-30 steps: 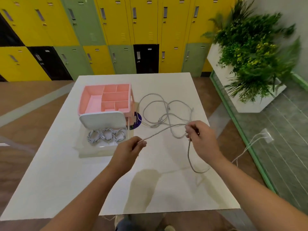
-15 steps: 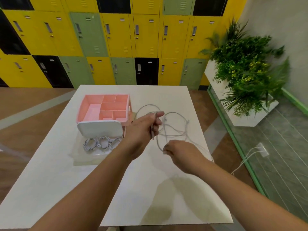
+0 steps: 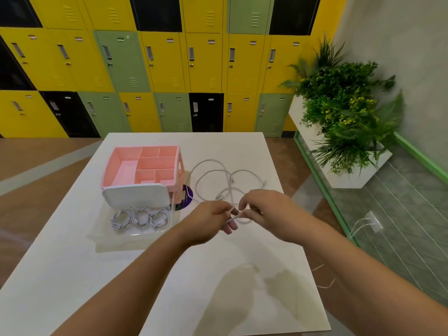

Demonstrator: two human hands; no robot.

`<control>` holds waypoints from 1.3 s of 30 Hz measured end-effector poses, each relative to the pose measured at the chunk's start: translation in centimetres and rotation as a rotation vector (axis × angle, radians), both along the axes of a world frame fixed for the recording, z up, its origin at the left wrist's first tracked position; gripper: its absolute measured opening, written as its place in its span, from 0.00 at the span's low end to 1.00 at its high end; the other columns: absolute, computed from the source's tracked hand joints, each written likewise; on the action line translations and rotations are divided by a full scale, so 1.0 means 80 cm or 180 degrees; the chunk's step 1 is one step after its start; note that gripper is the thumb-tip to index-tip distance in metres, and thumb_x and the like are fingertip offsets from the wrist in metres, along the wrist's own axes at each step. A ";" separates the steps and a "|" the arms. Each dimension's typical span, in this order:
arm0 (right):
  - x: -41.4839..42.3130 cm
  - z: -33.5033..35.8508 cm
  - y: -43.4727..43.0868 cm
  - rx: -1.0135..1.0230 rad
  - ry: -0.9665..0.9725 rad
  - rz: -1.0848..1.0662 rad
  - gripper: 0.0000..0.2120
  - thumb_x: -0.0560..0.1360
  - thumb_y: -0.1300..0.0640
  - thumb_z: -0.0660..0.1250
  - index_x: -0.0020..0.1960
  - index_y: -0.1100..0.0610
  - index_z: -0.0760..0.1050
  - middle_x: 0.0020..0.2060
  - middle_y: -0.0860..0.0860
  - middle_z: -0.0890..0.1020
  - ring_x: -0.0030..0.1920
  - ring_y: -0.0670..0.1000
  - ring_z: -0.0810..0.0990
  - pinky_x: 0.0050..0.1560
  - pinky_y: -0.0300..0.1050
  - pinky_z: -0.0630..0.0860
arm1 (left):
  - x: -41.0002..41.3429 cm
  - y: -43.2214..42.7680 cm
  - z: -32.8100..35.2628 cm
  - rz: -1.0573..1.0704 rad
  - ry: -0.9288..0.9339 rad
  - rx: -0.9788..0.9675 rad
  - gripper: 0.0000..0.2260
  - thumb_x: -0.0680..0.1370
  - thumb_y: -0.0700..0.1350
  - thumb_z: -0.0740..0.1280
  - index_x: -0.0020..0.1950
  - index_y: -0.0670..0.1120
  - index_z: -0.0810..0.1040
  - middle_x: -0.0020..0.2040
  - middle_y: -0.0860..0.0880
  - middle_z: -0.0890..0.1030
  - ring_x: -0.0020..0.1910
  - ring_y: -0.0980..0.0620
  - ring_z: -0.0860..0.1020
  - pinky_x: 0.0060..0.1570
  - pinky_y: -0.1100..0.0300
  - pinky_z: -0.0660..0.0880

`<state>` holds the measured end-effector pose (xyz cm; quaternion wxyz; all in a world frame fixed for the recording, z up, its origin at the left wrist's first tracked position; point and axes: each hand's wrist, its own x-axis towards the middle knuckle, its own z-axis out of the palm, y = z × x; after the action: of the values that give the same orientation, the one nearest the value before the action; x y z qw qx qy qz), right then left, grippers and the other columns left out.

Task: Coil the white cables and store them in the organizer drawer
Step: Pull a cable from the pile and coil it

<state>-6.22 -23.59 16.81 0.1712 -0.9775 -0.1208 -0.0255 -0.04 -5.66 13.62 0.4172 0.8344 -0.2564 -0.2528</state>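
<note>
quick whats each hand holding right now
left hand: closed, pinching the white cable
right hand: closed, grip on the same white cable

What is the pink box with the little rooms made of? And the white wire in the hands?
The pink organizer looks like matte moulded plastic: thin even walls, one flat colour. The white cable that the left hand and right hand pinch seems rubbery-coated, perhaps braided; it bends in soft loops.
</note>
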 end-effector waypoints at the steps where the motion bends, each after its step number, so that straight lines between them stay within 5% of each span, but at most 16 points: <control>1: 0.000 0.005 -0.005 0.0113 0.0029 0.0009 0.07 0.78 0.48 0.64 0.51 0.51 0.76 0.40 0.43 0.74 0.41 0.44 0.71 0.40 0.40 0.65 | 0.001 0.004 0.000 0.0067 0.0043 -0.0027 0.12 0.82 0.40 0.56 0.51 0.48 0.79 0.44 0.50 0.84 0.39 0.56 0.80 0.35 0.72 0.69; 7: 0.007 0.021 -0.027 0.0535 -0.0213 0.0119 0.07 0.76 0.54 0.68 0.43 0.56 0.78 0.38 0.47 0.76 0.40 0.45 0.74 0.41 0.44 0.72 | -0.008 0.018 0.001 0.0172 0.0230 -0.0182 0.16 0.82 0.56 0.55 0.54 0.51 0.81 0.38 0.55 0.75 0.39 0.57 0.73 0.44 0.63 0.70; 14: 0.021 0.012 -0.037 0.0975 -0.0656 -0.0483 0.08 0.79 0.54 0.64 0.53 0.54 0.79 0.39 0.43 0.82 0.39 0.44 0.78 0.39 0.38 0.73 | -0.008 0.017 0.022 0.0359 -0.0075 -0.0458 0.14 0.84 0.49 0.55 0.52 0.53 0.81 0.37 0.59 0.74 0.40 0.59 0.73 0.43 0.66 0.72; 18: 0.029 0.005 -0.054 0.0878 -0.0647 -0.0842 0.04 0.81 0.55 0.59 0.50 0.52 0.73 0.32 0.45 0.77 0.33 0.48 0.75 0.34 0.49 0.72 | -0.005 0.018 0.032 0.0610 -0.0088 -0.0740 0.17 0.84 0.50 0.53 0.46 0.55 0.81 0.32 0.56 0.73 0.35 0.56 0.72 0.36 0.68 0.69; 21: 0.031 0.001 -0.060 0.1170 -0.0573 -0.1068 0.05 0.81 0.57 0.59 0.48 0.52 0.71 0.34 0.45 0.80 0.28 0.49 0.74 0.33 0.50 0.73 | -0.001 0.017 0.038 0.0584 0.0329 -0.1198 0.18 0.85 0.49 0.54 0.46 0.54 0.83 0.35 0.46 0.75 0.33 0.55 0.72 0.37 0.60 0.69; 23: 0.033 -0.001 -0.057 0.1361 -0.0452 -0.1221 0.05 0.81 0.57 0.59 0.47 0.53 0.70 0.34 0.46 0.82 0.27 0.52 0.74 0.33 0.52 0.75 | -0.001 0.014 0.047 0.0391 0.0771 -0.1455 0.16 0.85 0.46 0.54 0.54 0.48 0.82 0.32 0.51 0.75 0.31 0.55 0.70 0.36 0.62 0.69; 26: 0.036 -0.003 -0.049 0.1412 -0.0321 -0.1408 0.07 0.81 0.56 0.59 0.44 0.53 0.70 0.35 0.46 0.82 0.29 0.50 0.76 0.35 0.50 0.75 | -0.002 0.006 0.057 0.0067 0.1188 -0.1726 0.14 0.84 0.41 0.55 0.62 0.40 0.77 0.38 0.53 0.81 0.33 0.56 0.70 0.40 0.63 0.73; 30: 0.034 -0.016 -0.029 0.1173 -0.0039 -0.1394 0.09 0.79 0.57 0.61 0.41 0.50 0.71 0.35 0.44 0.78 0.36 0.49 0.76 0.37 0.46 0.70 | 0.002 -0.001 0.072 -0.0209 0.1532 -0.2047 0.13 0.82 0.37 0.56 0.64 0.44 0.74 0.53 0.47 0.84 0.40 0.55 0.75 0.50 0.61 0.76; 33: 0.029 -0.032 -0.007 0.1079 0.0152 -0.1045 0.05 0.78 0.56 0.63 0.49 0.52 0.78 0.39 0.46 0.80 0.39 0.47 0.77 0.43 0.49 0.75 | 0.005 -0.009 0.078 -0.0102 0.1318 -0.2077 0.13 0.82 0.36 0.58 0.62 0.46 0.76 0.62 0.45 0.81 0.47 0.55 0.81 0.54 0.60 0.77; 37: 0.015 -0.026 0.021 0.1039 0.0374 -0.0782 0.07 0.79 0.59 0.62 0.44 0.56 0.77 0.33 0.41 0.77 0.30 0.35 0.75 0.33 0.33 0.67 | 0.016 -0.022 0.064 0.0518 0.0642 -0.1872 0.17 0.83 0.37 0.56 0.73 0.42 0.67 0.60 0.50 0.82 0.55 0.53 0.82 0.63 0.53 0.75; 39: 0.009 -0.019 0.031 0.0859 0.0528 -0.0583 0.06 0.79 0.59 0.61 0.47 0.54 0.76 0.32 0.40 0.77 0.31 0.35 0.75 0.34 0.34 0.67 | 0.017 -0.026 0.052 0.0611 0.0256 -0.1623 0.18 0.84 0.37 0.55 0.75 0.42 0.64 0.61 0.52 0.81 0.56 0.54 0.82 0.64 0.53 0.74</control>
<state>-5.52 -21.15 15.31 0.3071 -0.9513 -0.0122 0.0237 1.32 -7.75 17.77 0.6456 0.7123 -0.2148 -0.1723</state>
